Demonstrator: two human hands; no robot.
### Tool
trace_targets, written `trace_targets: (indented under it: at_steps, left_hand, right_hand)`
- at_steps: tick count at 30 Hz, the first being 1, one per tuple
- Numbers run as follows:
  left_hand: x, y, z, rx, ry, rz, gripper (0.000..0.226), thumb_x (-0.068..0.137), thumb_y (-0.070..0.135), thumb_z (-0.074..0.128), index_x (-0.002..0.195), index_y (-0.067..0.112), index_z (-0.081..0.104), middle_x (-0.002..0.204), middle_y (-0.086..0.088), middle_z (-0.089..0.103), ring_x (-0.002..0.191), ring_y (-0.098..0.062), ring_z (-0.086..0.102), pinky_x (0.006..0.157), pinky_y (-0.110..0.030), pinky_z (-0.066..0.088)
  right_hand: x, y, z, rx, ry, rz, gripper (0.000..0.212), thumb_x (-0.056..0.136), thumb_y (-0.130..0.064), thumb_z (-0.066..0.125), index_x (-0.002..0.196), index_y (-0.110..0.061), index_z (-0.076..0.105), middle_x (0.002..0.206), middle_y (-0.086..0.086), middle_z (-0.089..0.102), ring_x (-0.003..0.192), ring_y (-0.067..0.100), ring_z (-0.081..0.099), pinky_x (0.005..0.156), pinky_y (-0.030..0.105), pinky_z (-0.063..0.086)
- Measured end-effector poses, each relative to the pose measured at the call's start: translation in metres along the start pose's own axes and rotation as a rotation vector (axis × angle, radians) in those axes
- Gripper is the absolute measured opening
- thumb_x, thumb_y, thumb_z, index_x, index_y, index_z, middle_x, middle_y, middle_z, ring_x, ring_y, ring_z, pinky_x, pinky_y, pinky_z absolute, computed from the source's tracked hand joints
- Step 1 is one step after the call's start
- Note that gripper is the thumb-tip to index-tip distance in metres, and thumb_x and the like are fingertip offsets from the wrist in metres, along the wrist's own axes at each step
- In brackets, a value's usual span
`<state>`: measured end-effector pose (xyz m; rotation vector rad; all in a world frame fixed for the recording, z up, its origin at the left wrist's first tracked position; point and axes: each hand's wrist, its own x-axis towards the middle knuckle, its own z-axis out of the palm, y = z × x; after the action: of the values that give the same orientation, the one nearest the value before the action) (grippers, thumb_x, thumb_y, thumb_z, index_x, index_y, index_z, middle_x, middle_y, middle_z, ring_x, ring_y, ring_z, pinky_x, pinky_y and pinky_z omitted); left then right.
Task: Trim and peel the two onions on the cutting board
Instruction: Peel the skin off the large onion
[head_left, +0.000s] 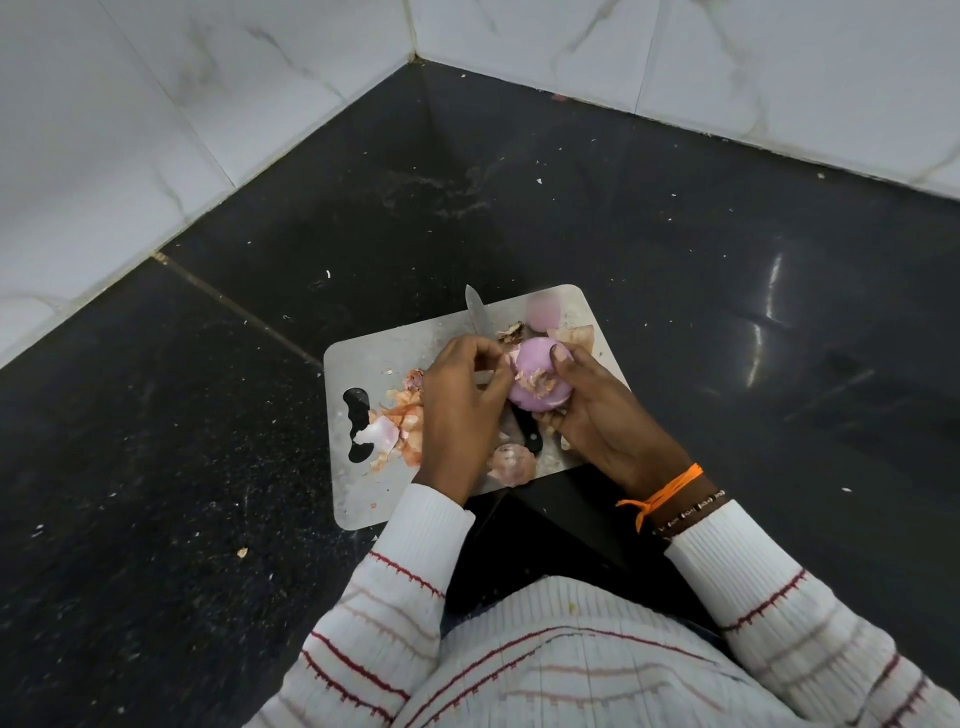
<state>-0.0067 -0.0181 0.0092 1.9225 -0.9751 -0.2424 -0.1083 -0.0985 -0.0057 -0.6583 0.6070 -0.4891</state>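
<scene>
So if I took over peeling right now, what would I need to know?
Right hand grips the mostly peeled purple onion above the steel cutting board. Left hand fingers pinch a flap of skin at its side. The black-handled knife lies on the board under the hands. The other peeled purple onion sits at the board's far edge; papery peels lie left. Left to do: strip the last skin bits.

We have only one view, from a camera worn on the head. It looks forward and steeply down, from close above the cutting board (363, 364) on the dark counter (675, 270). The wide angle bends the tiled walls (156, 104) at the edges.
</scene>
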Motion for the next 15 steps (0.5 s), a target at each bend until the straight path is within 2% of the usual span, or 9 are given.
trace_targets:
  at_steps: [4, 8, 11, 15]
  left_hand:
    - [0.0, 0.004, -0.003, -0.131, 0.004, -0.146, 0.007, 0.089, 0.008, 0.06, 0.087, 0.014, 0.06, 0.075, 0.014, 0.056, 0.068, 0.009, 0.054, 0.063, -0.003, 0.042]
    - [0.001, 0.007, -0.003, -0.149, 0.003, -0.167, 0.008, 0.09, 0.007, 0.058, 0.088, 0.015, 0.06, 0.075, 0.014, 0.056, 0.067, 0.003, 0.054, 0.061, -0.004, 0.044]
    - [0.008, 0.001, -0.005, -0.148, 0.078, -0.2, 0.008, 0.089, 0.005, 0.058, 0.086, 0.012, 0.06, 0.073, 0.011, 0.057, 0.067, -0.003, 0.056, 0.059, -0.008, 0.045]
    - [0.014, -0.008, -0.008, -0.108, 0.096, -0.23, 0.009, 0.084, 0.001, 0.063, 0.084, 0.01, 0.064, 0.071, 0.01, 0.058, 0.065, -0.002, 0.056, 0.059, -0.003, 0.044]
  right_hand:
    - [-0.001, -0.003, -0.004, -0.012, -0.045, -0.006, 0.03, 0.096, -0.02, 0.039, 0.12, -0.007, 0.05, 0.113, 0.013, 0.061, 0.099, 0.021, 0.062, 0.083, 0.029, 0.055]
    - [-0.004, -0.009, -0.008, -0.002, -0.104, -0.001, 0.05, 0.085, -0.028, 0.049, 0.128, -0.003, 0.047, 0.117, 0.016, 0.059, 0.101, 0.023, 0.062, 0.087, 0.034, 0.054]
    - [-0.007, -0.012, -0.011, -0.022, -0.224, 0.02, 0.052, 0.08, -0.033, 0.065, 0.123, -0.006, 0.054, 0.118, 0.015, 0.061, 0.105, 0.025, 0.062, 0.091, 0.038, 0.052]
    - [-0.009, -0.01, -0.009, -0.068, -0.26, 0.021, 0.045, 0.085, -0.027, 0.052, 0.125, -0.006, 0.05, 0.122, 0.013, 0.056, 0.109, 0.025, 0.059, 0.096, 0.042, 0.047]
